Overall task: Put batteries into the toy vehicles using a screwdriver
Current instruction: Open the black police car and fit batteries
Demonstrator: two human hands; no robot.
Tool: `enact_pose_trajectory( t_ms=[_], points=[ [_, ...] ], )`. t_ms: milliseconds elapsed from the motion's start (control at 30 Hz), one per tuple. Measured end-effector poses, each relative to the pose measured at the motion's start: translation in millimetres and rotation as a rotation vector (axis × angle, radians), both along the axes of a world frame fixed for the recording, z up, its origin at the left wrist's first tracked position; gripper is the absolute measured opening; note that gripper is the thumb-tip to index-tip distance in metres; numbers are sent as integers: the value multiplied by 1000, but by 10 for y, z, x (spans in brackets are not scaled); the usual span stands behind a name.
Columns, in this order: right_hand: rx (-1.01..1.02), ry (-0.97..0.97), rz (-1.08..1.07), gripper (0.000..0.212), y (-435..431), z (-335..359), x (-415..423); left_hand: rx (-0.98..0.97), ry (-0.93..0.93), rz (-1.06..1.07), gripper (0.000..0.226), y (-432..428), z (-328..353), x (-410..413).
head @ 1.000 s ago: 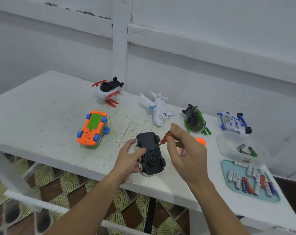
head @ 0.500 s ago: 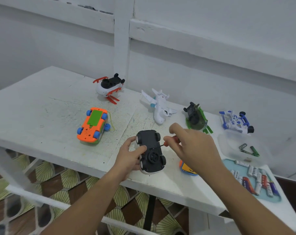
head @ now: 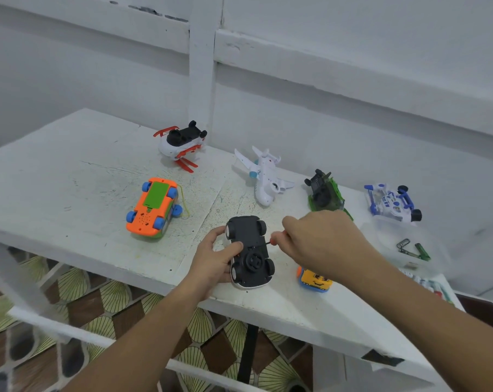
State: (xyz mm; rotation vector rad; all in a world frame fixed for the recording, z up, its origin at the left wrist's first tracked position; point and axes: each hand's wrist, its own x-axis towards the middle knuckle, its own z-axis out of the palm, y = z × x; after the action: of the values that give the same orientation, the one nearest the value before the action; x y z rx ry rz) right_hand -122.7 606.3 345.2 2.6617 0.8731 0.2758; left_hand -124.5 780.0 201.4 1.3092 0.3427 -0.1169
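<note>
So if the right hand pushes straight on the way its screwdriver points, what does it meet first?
The underside of the black car held by the left hand; the screwdriver tip seems to touch it.

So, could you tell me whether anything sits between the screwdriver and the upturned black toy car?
Nothing visible does: the screwdriver in the right hand reaches the black toy car's underside from its right; the left hand grips the opposite side.

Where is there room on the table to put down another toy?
The big left end of the table, left of the orange car and red-white toy, is bare. The right end, around the blue racer and tub, is crowded.
</note>
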Motion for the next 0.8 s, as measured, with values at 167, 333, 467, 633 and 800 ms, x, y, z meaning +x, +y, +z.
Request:
enact_pose_trajectory(
  t_ms=[167,333,467,633,800],
  points=[
    [164,78,-9,36,78,-34,21,7,-3,5,38,-11,4,0],
    [204,177,62,17,26,-18,-50,0,-4,13,36,-15,-3,9],
    [20,34,-11,32,27,40,24,6,-7,11,34,-9,10,-2],
    [109,100,-23,24,22,11,3,12,-13,9,34,-11,17,0],
    [1,108,-54,28,35,40,39,13,-10,6,34,-10,12,3]
  ],
)
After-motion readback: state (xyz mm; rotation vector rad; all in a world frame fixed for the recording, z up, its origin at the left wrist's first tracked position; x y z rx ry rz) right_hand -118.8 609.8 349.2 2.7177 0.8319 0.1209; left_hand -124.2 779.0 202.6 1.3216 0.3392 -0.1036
